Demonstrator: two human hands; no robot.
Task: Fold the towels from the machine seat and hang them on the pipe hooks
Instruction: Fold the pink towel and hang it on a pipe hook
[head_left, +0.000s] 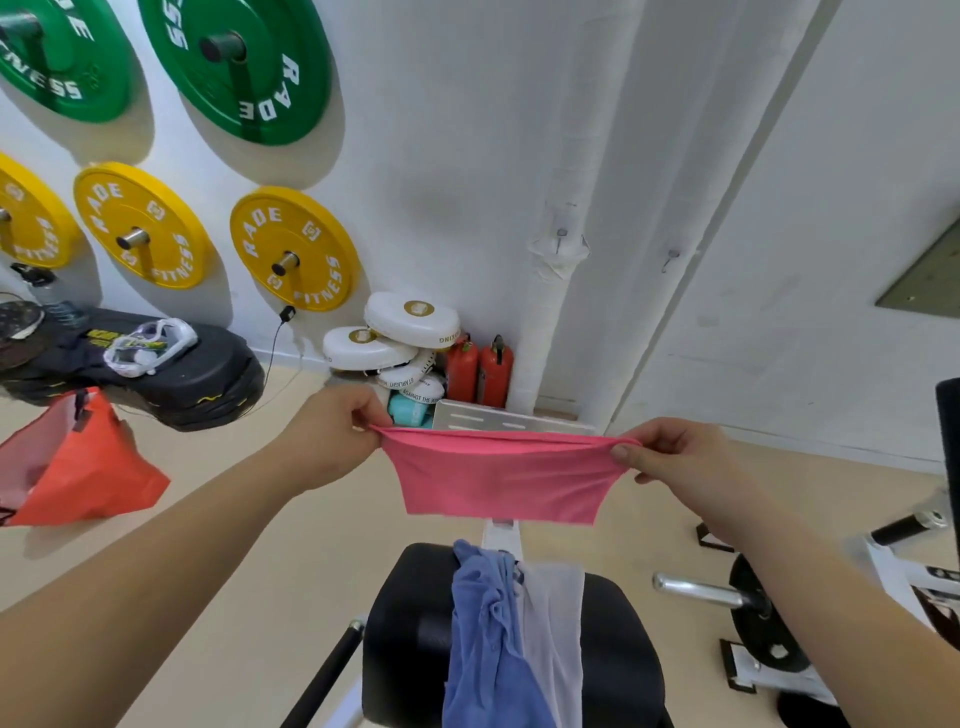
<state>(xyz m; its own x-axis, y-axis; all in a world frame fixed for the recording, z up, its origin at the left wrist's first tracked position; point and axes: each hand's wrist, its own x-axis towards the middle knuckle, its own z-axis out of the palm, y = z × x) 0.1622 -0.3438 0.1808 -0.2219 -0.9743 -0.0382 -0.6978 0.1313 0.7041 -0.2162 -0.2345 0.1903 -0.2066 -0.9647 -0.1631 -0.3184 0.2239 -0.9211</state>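
Note:
A pink towel hangs stretched in the air between my hands, doubled over with its folded edge on top. My left hand pinches its left top corner and my right hand pinches its right top corner. Below it, on the black machine seat, lie a crumpled blue towel and a pale white towel side by side. Two small hooks stick out from the white pipes on the wall ahead.
Green and yellow weight plates hang on the wall at left. White boxing pads and two red extinguishers stand at the pipe's foot. An orange bag and a black pad stack lie left; a barbell sleeve lies right.

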